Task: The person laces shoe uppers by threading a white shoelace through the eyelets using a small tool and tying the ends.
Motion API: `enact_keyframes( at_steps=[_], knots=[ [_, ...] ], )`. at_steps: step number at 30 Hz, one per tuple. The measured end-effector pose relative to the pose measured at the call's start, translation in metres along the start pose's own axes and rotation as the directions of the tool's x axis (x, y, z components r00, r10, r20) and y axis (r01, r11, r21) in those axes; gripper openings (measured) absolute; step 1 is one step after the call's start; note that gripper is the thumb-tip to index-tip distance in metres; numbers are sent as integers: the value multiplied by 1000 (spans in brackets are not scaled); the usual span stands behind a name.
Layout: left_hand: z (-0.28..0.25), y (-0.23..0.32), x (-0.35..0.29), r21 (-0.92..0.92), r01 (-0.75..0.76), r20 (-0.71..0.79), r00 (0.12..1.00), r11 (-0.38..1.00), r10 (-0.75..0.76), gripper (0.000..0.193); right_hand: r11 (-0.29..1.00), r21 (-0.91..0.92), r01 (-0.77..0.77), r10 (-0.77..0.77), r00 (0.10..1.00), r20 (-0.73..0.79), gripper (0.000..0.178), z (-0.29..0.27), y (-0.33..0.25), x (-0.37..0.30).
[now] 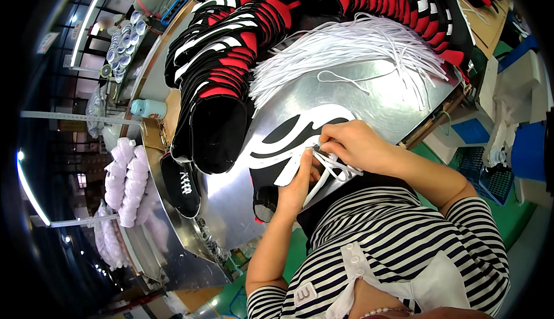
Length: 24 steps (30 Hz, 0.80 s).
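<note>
A flat black and white shoe upper point(295, 139) lies at the near edge of the metal table, in front of my body. My left hand point(297, 185) grips its near side, thumb pressed along the white edge. My right hand point(365, 148) is closed in a pinch at the eyelet edge, on a white shoelace point(334, 170) whose loops hang between the two hands. The exact point of the pinch is partly hidden by the fingers. Beyond the upper, a large bundle of white shoelaces point(340, 50) spreads across the table, with one loose loop toward me.
Stacked black, white and red shoe uppers point(222, 65) stand at the left, and another row of uppers point(398, 7) lies at the back right. A black laced shoe piece point(183, 186) rests by the table's left edge. Past it are a light-blue bottle point(149, 109) and white wrapped bundles point(127, 177).
</note>
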<state>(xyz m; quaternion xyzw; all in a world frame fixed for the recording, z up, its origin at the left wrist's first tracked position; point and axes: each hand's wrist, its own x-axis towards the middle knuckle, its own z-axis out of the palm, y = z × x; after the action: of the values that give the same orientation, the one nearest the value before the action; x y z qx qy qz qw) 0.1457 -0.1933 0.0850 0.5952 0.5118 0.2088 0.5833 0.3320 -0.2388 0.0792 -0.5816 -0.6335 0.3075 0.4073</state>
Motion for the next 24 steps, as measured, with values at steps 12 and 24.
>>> enact_keyframes(
  at_steps=[12, 24],
  knots=[
    [12, -7, -4, 204, -51, 165, 986, 978, 17, 36, 982, -186, -34, 74, 974, 215, 14, 17, 15, 3],
    [-14, -5, 22, -305, 313, 121, 949, 899, -290, 10, 948, 259, -185, 229, 962, -151, 24, 30, 39, 15]
  ],
)
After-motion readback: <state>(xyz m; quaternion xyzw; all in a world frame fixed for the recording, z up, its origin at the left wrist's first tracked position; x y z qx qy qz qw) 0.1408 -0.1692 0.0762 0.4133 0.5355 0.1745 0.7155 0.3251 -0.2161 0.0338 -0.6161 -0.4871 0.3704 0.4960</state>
